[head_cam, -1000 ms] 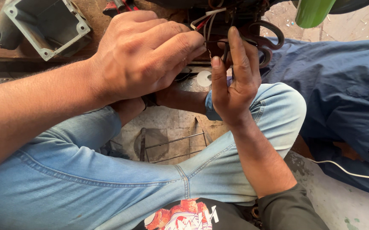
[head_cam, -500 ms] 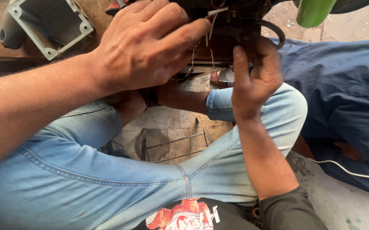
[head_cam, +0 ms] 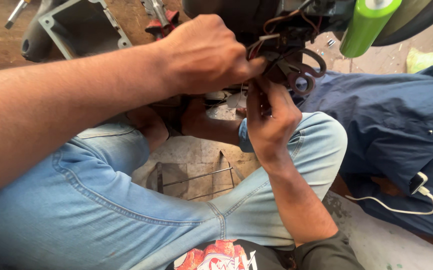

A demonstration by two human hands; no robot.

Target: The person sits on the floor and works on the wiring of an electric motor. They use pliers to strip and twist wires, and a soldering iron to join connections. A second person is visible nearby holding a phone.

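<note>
My left hand (head_cam: 206,55) reaches in from the left and pinches a bundle of thin wires (head_cam: 271,37) that hangs from a dark machine body (head_cam: 236,12) at the top. My right hand (head_cam: 271,117) comes up from below, fingers curled around the same wires just under the left fingertips. A pair of dark looped scissor-like handles (head_cam: 304,72) hangs right beside the wires. My legs in light blue jeans (head_cam: 126,210) are crossed beneath both hands.
A green cylinder (head_cam: 369,25) sticks out at the top right. A grey metal housing (head_cam: 84,22) lies on the ground at top left, red-handled pliers (head_cam: 159,17) beside it. A person's dark blue clothing (head_cam: 391,130) fills the right, with a white cable (head_cam: 401,207) across it.
My left hand has slid right and closed tighter on the wires. My right hand's fingers, open and upright before, have curled shut around the wires.
</note>
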